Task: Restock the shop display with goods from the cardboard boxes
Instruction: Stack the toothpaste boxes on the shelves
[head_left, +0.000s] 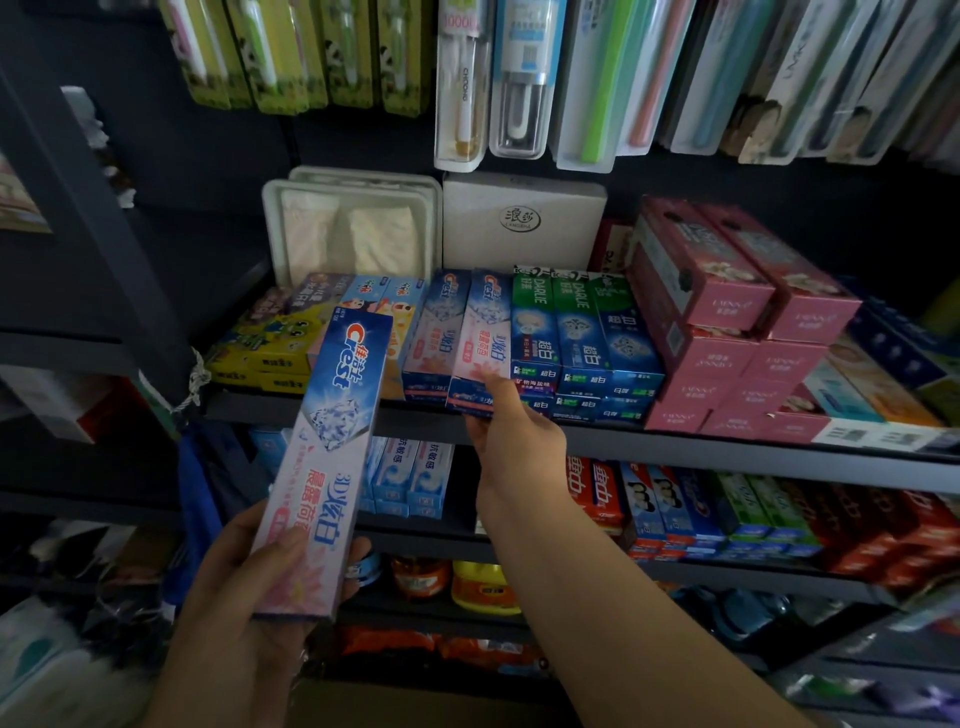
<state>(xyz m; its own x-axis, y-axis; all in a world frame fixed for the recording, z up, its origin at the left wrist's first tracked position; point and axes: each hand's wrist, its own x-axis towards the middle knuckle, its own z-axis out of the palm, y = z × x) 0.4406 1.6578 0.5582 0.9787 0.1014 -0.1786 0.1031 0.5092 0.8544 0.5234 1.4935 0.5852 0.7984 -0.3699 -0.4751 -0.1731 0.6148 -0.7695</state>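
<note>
My left hand (249, 613) grips the lower end of a long blue-and-pink Crest toothpaste box (324, 457), held upright and tilted in front of the shelf. My right hand (511, 441) reaches to the dark shelf (727, 449) and holds the front end of a matching Crest box (480, 343) on top of a stack, thumb on its top face, fingers under its end. A second Crest stack (434, 338) lies just left of it. No cardboard box is clearly in view.
Green Darlie boxes (582, 338) lie right of the Crest stacks, pink boxes (727, 322) further right, yellow children's toothpaste (265, 353) at the left. Toothbrush packs (519, 78) hang above. Lower shelves hold red and blue toothpaste boxes (675, 514).
</note>
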